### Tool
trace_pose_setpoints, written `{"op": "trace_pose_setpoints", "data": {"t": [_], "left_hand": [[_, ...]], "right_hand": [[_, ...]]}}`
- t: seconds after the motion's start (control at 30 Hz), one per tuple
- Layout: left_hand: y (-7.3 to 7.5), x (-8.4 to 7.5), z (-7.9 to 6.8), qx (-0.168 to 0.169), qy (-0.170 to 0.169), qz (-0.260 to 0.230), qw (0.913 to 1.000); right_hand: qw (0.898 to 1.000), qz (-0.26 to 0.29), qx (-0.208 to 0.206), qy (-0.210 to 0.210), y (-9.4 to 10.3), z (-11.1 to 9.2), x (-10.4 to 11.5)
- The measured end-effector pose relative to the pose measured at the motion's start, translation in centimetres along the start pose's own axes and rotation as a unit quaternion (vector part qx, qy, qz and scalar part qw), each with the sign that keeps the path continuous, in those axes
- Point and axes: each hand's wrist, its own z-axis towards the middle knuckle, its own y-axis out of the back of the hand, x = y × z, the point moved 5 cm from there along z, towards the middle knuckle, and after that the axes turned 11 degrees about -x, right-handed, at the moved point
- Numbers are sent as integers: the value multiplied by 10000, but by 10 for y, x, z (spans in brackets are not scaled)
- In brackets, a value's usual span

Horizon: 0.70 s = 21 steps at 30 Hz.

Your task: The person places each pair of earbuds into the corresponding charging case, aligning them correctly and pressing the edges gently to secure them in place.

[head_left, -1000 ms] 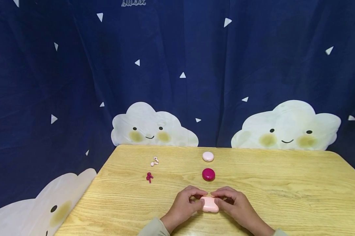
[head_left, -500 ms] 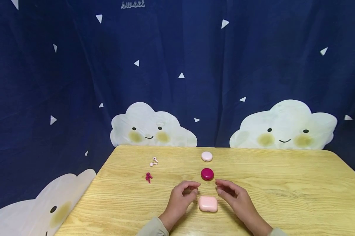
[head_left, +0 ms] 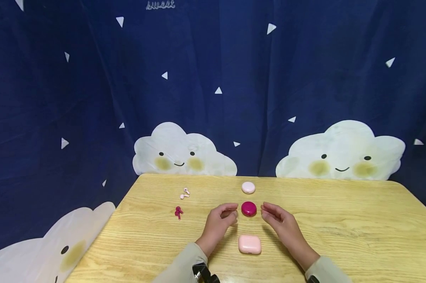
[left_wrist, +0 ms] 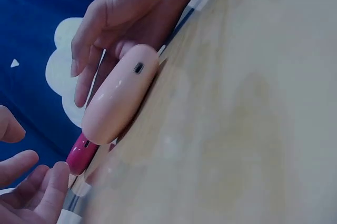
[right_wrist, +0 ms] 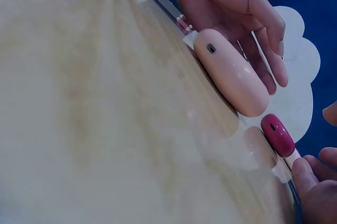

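My left hand (head_left: 216, 225) and right hand (head_left: 285, 227) are on either side of a round magenta earbud case (head_left: 249, 209), fingers loosely bent and apart from it. Nothing is held in either hand. Nearer the front, between the forearms, lies a closed pink rectangular earbud case (head_left: 249, 244); its charging port shows in the left wrist view on the pink case (left_wrist: 120, 95). Both wrist views place the magenta case (right_wrist: 278, 135) behind the pink one. A pale pink round case (head_left: 248, 187) lies farther back, in line with the others.
On the left of the wooden table (head_left: 340, 220) lie two pale pink earbuds (head_left: 185, 194) and, closer in, magenta earbuds (head_left: 178, 212). A dark blue curtain (head_left: 198, 78) with cloud prints hangs right behind the table's far edge.
Both hands have let go of the pink rectangular case and moved forward to the sides of the magenta case. The cases and earbuds stay where they were.
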Motion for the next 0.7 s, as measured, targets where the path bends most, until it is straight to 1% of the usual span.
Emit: {"op": "trace_pose_setpoints", "data": {"t": [0.13,0.23,0.37,0.5,0.57,0.7], "left_hand": [[-5,0,10,-1,142,-12,9999],[-9,0,17,-37,316,39,9995],[-13,1,23,-210,471,290,9982],[-13,5,24,-366,491,567,9965],[-13,6,23,-413,464,682,9957],[-16,1,22,-407,337,660,9964]], "right_hand": [[9997,-91,54,-208,-4,8,-1],[9996,-141,68,-226,-7,13,-1],[9996,-126,79,-258,-10,18,-1],[9991,44,85,-422,-13,20,-5],[9988,47,69,-492,-14,20,-6],[9989,45,18,-471,-13,22,-4]]}}
